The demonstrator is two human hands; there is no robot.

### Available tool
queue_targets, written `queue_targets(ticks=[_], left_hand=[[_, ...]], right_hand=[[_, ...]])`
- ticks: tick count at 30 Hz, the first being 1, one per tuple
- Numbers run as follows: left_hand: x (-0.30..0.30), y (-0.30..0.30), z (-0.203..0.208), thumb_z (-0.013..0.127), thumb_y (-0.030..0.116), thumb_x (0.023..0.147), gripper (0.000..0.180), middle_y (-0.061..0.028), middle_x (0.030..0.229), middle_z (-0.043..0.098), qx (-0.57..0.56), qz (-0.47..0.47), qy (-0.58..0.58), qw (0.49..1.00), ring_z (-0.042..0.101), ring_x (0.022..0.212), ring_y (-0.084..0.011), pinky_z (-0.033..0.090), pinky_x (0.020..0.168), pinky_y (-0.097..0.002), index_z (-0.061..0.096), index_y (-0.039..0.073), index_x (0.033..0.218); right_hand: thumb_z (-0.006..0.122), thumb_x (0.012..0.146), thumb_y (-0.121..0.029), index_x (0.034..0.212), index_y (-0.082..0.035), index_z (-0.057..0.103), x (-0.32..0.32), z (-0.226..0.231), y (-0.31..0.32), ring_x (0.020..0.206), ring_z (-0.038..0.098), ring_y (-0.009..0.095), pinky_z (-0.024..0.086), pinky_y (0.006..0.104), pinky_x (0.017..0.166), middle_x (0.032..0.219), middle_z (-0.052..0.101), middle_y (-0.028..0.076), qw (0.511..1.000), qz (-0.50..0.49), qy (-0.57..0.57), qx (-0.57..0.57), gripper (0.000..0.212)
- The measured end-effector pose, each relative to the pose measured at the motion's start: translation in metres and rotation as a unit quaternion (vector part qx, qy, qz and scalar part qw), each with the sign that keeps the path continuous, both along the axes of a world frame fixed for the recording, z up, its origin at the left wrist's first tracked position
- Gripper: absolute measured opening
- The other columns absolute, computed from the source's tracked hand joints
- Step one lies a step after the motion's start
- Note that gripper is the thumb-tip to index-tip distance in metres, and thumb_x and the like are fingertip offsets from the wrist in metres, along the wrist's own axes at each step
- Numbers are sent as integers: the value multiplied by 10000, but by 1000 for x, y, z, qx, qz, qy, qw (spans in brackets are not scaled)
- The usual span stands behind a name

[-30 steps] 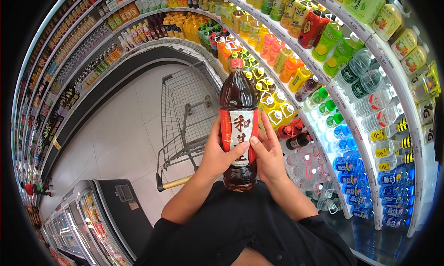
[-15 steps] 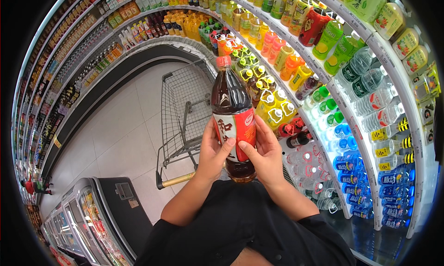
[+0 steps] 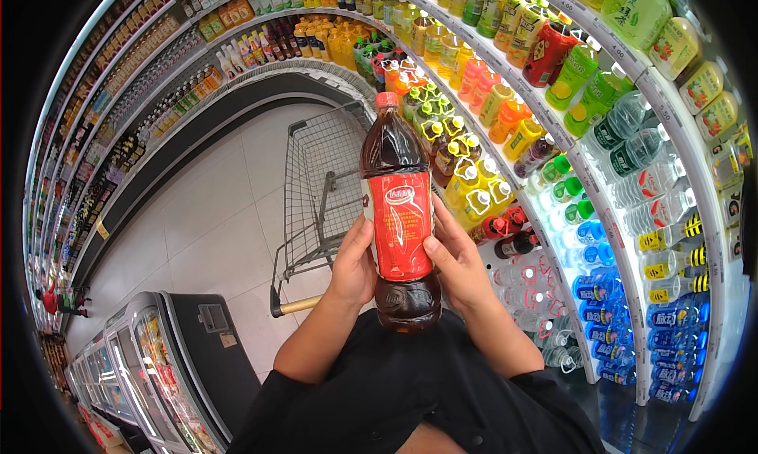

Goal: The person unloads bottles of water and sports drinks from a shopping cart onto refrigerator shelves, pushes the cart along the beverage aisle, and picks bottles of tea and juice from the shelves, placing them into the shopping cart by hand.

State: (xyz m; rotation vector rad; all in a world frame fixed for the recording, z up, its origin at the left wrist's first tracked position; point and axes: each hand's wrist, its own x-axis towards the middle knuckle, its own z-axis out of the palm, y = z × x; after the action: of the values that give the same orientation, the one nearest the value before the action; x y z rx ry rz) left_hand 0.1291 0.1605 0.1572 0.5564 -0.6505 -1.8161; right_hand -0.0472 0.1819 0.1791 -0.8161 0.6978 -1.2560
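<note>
A large plastic bottle (image 3: 403, 225) of dark brown drink, with a red cap and a red label facing me, is held nearly upright in front of my chest. My left hand (image 3: 353, 260) wraps its left side, thumb along the label's edge. On the other side my right hand (image 3: 460, 260) grips it, the thumb pressing the red label and the fingers behind. Both hands hold the bottle at label height; the fingertips behind it are hidden.
A wire shopping cart (image 3: 320, 189) with a tan handle stands just beyond my left hand. Shelves of drink bottles (image 3: 588, 83) curve along the right and far side. At lower left is a glass-fronted display case (image 3: 162, 367). Another person (image 3: 59, 300) is at the far left.
The bottle has been turned in my hands: the white label panel has rotated to the left and the red panel now faces me. My right thumb has shifted to the label's right edge.
</note>
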Motion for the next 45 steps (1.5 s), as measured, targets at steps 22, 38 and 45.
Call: queue_targets(ticks=[22,38,45], left_hand=[[-11,6,24,445,219,1096,613,-145,1569,415,-65,77,-82,991,451,1414,-217,382,1170,-382,188,9,1611],[-4,4,20,465,196,1093,649,-112,1603,360,-107,51,-144,982,392,1448,-194,329,1196,-362,139,9,1622],[-1,5,26,543,193,1071,704,-146,1643,288,-75,53,-106,990,334,1478,-216,267,1216,-364,147,-2,1619]], right_hand=[[613,1000,-64,1592,69,169,18,-2,6,1505,301,272,271,416,1220,1643,253,212,996,-70,-40,-34,752],[615,1004,-79,1590,75,168,17,-3,3,1496,313,275,280,417,1213,1637,263,220,996,-67,-16,-58,753],[614,1006,-65,1592,67,172,18,4,0,1481,339,263,316,412,1199,1639,263,209,997,-59,-20,-41,746]])
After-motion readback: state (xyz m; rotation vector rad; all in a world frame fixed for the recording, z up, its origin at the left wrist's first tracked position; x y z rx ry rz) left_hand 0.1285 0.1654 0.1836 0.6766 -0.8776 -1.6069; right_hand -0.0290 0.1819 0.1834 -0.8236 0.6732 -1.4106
